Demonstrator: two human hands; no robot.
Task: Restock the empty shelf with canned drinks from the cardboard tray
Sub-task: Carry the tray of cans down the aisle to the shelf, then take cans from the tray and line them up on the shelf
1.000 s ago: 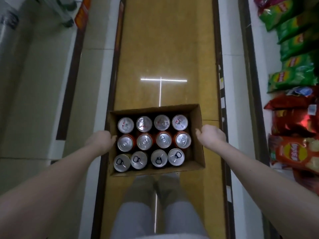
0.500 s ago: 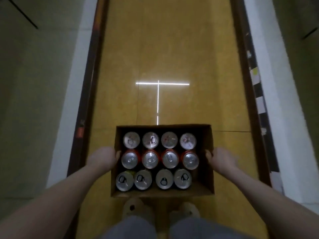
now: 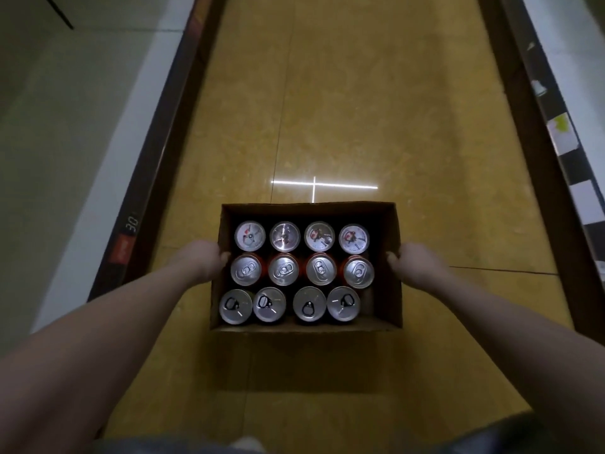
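Gripping the cardboard tray [image 3: 386,299] by its side walls, the left hand [image 3: 199,262] and right hand [image 3: 417,265] are holding it above the yellow floor [image 3: 376,109], fingers curling over the rims. Twelve cans [image 3: 283,269] are standing upright inside in three rows of four. Farther off, a bright cross-shaped reflection [image 3: 315,186] is gleaming on the floor.

Both bare forearms reach forward and down, converging. Left hand [image 3: 199,262] curled, fingertips hooked over left wall of cardboard tray [image 3: 391,309] — right hand [image 3: 415,267] mirrors it on right wall. Wrists straight, hands level, knuckles outward.
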